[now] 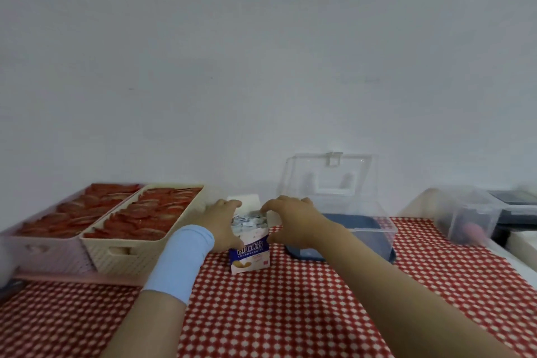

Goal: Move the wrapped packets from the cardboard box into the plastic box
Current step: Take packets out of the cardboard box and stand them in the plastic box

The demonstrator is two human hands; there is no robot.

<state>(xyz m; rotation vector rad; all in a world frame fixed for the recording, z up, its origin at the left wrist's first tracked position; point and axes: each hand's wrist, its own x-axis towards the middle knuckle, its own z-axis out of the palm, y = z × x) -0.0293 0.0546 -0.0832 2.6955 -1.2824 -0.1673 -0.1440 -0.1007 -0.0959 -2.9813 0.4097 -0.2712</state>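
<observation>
Wrapped packets (250, 219) crowd the open cardboard box (250, 256) on the desk (290, 314) — left hand (222, 218) has its grip curled round the side, right hand (293, 218) arched over the top, hold unclear. A loose pinch could scatter packets short of the plastic box (374, 229) — just beside.

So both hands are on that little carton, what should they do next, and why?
Probably the right hand should pinch a few wrapped packets and lift them out while the left hand steadies the cardboard box. The box is open and full, and the plastic box beside it stands with lid raised.
</observation>
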